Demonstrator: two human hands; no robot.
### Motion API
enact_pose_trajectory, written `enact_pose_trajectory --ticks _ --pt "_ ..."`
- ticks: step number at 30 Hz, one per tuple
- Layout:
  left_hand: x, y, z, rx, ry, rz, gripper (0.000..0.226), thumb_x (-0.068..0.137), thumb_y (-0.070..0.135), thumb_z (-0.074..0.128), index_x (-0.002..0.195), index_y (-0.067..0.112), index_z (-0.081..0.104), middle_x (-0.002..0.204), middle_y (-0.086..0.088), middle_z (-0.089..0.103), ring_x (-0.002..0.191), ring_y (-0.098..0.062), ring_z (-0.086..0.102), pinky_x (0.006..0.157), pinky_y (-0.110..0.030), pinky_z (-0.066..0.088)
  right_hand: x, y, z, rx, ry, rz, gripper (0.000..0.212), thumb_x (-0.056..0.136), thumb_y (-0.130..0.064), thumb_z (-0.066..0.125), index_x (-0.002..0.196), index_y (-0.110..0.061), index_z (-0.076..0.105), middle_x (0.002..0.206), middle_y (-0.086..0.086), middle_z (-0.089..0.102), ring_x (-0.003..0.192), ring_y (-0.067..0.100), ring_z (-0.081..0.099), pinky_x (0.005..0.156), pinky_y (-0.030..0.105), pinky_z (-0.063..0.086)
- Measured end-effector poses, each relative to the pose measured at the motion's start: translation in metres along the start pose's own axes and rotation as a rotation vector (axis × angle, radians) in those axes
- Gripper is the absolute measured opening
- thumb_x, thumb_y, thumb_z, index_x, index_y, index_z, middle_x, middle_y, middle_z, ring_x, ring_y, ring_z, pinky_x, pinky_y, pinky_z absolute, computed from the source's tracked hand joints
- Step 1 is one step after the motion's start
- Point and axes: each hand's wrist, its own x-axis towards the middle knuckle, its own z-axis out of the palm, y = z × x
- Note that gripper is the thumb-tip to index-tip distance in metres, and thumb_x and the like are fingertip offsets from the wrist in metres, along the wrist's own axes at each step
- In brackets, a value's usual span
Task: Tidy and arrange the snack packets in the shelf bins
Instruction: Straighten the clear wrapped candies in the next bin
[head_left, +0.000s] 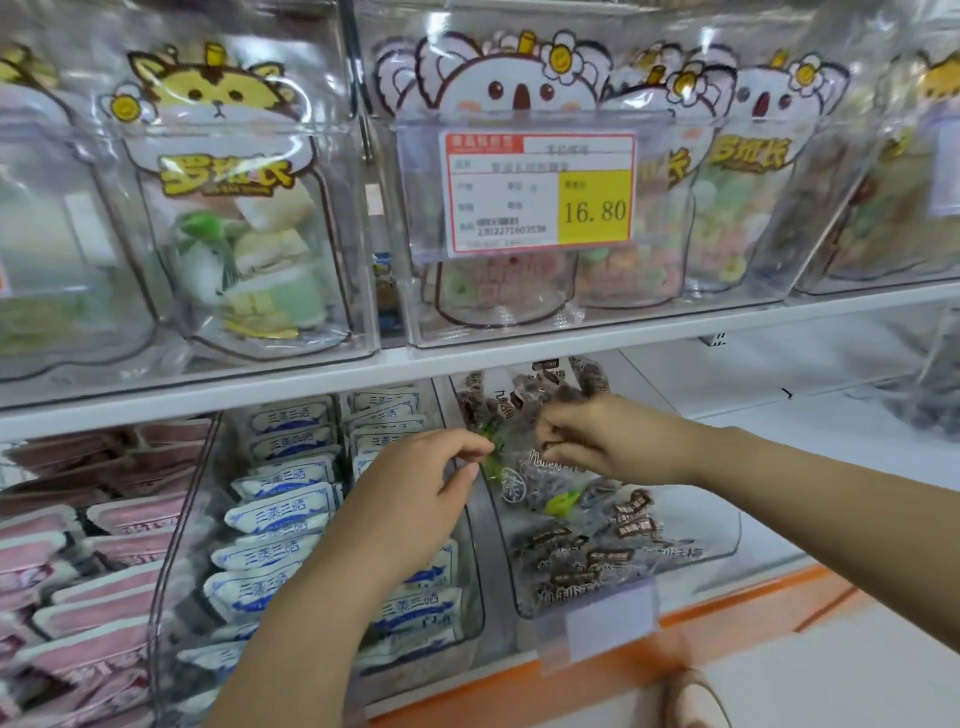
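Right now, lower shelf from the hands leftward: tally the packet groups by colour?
Pink packets: 1
Blue-and-white packets: 1
Brown packets, right hand gripping some: 1
Total: 3

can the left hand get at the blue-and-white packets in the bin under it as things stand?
Probably yes, once it lets go. The left hand hangs above the open-topped bin of blue-and-white packets, nothing between them. But it is pinching the clear packet that the right hand also holds.

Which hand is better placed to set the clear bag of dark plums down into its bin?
Right hand: it grips the clear bag directly above the plum bin; left hand only pinches the bag's edge.
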Motion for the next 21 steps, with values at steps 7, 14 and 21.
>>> enact_pose_trajectory --ticks 7,14,21 --pt "-0.001 0.002 0.002 -0.001 -0.009 0.004 0.027 0.098 0.025 0.047 0.120 0.035 0.058 0.111 0.025 0.052 0.104 0.007 0.045 0.084 -0.011 0.032 0.018 -0.008 0.023 0.089 -0.211 0.046 0.007 0.095 -0.018 0.054 0.096 -0.013 0.059 0.072 -0.013 0.053 0.061 -0.002 0.045 0.059 0.013 0.033" --pt "0.003 -0.003 0.002 -0.010 -0.003 0.004 0.027 0.097 0.025 0.047 0.121 0.035 0.057 0.116 0.023 0.054 0.105 0.007 0.046 0.081 -0.004 0.031 0.006 -0.015 0.039 0.116 -0.315 0.104 0.018 0.097 -0.017 0.048 0.111 -0.014 0.059 0.090 -0.008 0.062 0.073 0.001 0.048 0.066 0.017 0.034" --pt "0.003 0.000 0.003 -0.017 0.005 0.012 0.027 0.097 0.024 0.048 0.120 0.034 0.059 0.115 0.021 0.056 0.110 0.003 0.048 0.089 -0.012 0.036 0.012 -0.011 0.022 0.400 -0.341 0.295 0.032 0.101 -0.037 0.036 0.107 -0.021 0.064 0.106 -0.007 0.062 0.104 0.016 0.058 0.096 0.030 0.043"
